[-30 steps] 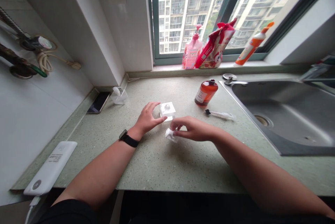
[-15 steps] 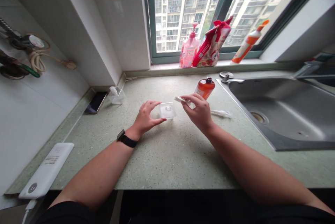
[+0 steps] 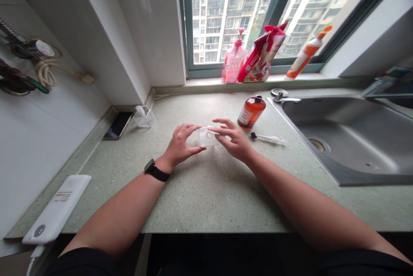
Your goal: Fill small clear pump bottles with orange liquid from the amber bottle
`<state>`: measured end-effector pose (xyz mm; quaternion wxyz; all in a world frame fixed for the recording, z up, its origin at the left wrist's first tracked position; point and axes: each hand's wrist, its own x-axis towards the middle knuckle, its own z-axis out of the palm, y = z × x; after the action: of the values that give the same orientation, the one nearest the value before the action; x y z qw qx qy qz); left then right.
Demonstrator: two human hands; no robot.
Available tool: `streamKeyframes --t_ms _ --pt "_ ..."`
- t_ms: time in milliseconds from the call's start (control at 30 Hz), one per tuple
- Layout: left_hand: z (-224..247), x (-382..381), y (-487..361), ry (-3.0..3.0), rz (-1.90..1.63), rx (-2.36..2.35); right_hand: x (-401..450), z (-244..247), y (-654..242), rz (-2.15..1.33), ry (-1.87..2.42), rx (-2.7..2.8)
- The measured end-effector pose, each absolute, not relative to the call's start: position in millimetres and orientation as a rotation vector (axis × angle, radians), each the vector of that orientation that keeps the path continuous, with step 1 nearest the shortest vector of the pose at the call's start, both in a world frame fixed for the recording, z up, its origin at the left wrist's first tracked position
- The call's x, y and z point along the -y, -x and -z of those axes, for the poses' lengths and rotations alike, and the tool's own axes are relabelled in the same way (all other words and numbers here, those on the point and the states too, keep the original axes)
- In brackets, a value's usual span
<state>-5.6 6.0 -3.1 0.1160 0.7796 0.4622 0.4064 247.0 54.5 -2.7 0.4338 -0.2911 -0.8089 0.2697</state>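
Note:
A small clear plastic box point(image 3: 206, 140) sits on the counter. My left hand point(image 3: 182, 143) grips its left side between thumb and fingers. My right hand point(image 3: 232, 139) is at the box's upper right, pinching a thin white flat piece point(image 3: 211, 131) over the box top. What this piece is cannot be told, and the fingers hide part of it. Behind my right hand stands an uncapped amber bottle point(image 3: 252, 112) with a white label. Just right of that hand lies a dropper-like item with a black end point(image 3: 267, 138) in clear wrapping.
A steel sink point(image 3: 348, 138) is set into the counter at right. At left are a phone point(image 3: 118, 125), another clear plastic container point(image 3: 144, 118) and a white power bank point(image 3: 58, 209) with a cable. A pump bottle point(image 3: 232, 63), a red bag point(image 3: 263, 54) and an orange-white bottle point(image 3: 306, 54) line the sill.
My right hand has moved left and slightly down, bringing the white flat piece from beside the box to over it. My left hand stays at the box.

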Motion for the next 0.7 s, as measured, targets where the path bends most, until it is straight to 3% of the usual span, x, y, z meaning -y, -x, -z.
streamKeyframes --t_ms 233,700 --pt "3.9 -6.7 7.9 -2.263 -1.188 -1.349 -62.7 5.5 -246.7 -0.975 0.683 1.959" --pt "4.0 -5.9 6.6 -2.249 -1.144 -1.375 -61.5 -0.6 -241.0 -0.896 0.638 2.095"
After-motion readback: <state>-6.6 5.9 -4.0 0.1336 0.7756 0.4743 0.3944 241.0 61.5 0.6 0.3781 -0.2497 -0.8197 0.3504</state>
